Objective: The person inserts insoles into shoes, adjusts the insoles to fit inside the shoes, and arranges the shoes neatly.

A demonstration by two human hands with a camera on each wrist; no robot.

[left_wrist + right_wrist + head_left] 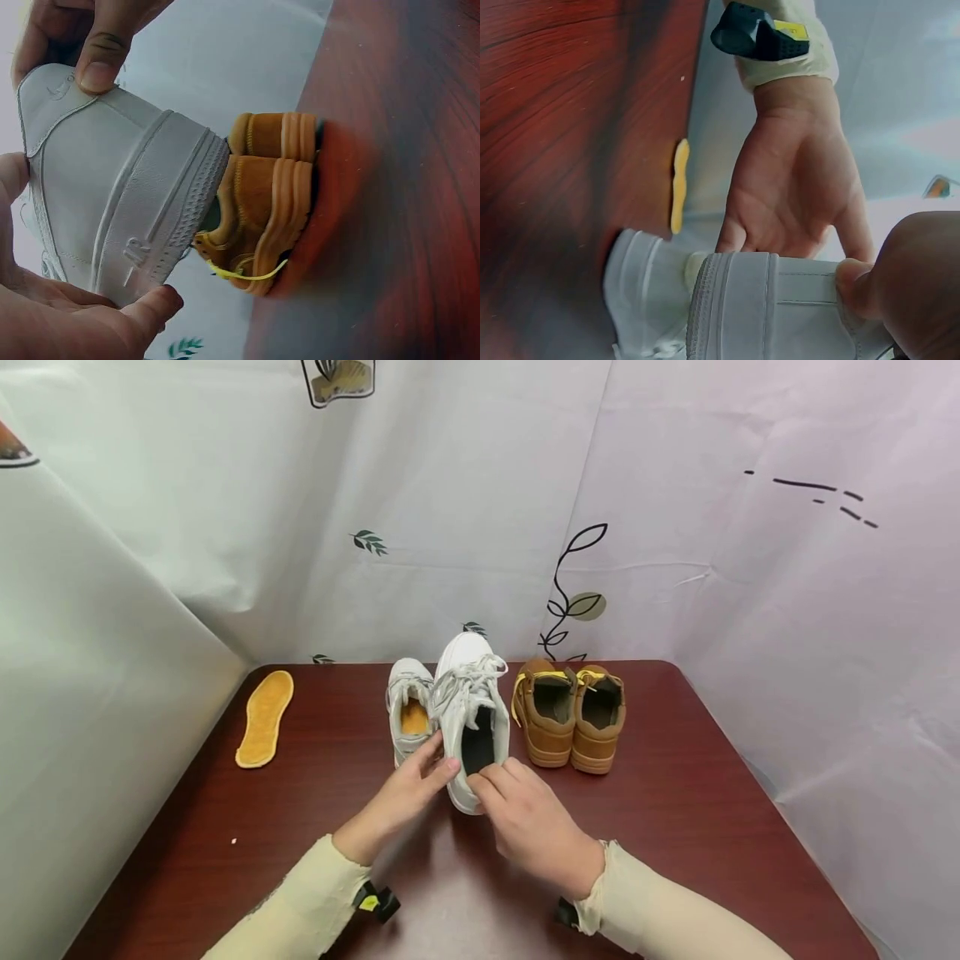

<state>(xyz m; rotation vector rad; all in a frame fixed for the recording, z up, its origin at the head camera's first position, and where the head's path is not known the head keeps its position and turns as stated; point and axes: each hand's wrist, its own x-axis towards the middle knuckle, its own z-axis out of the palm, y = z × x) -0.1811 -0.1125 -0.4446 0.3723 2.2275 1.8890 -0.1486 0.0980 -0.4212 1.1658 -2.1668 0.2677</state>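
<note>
A white lace-up sneaker [467,653] is raised off the table between both hands, its toe pointing away and its dark inside showing. My left hand [401,795] grips it along the left side, with the thumb by the collar. At the heel, my right hand [534,823] pinches the collar, thumb outside and fingers over the rim into the opening. In the left wrist view the sneaker's heel [97,165] and ridged sole edge face the camera. Its mate, another white sneaker [409,672], stands just left with a yellow insole [414,717] inside.
A loose yellow insole [265,718] lies flat at the table's left. Two brown shoes [548,740] with yellow laces stand side by side, right of the sneakers. White printed cloth [465,510] hangs behind the dark red table [675,793].
</note>
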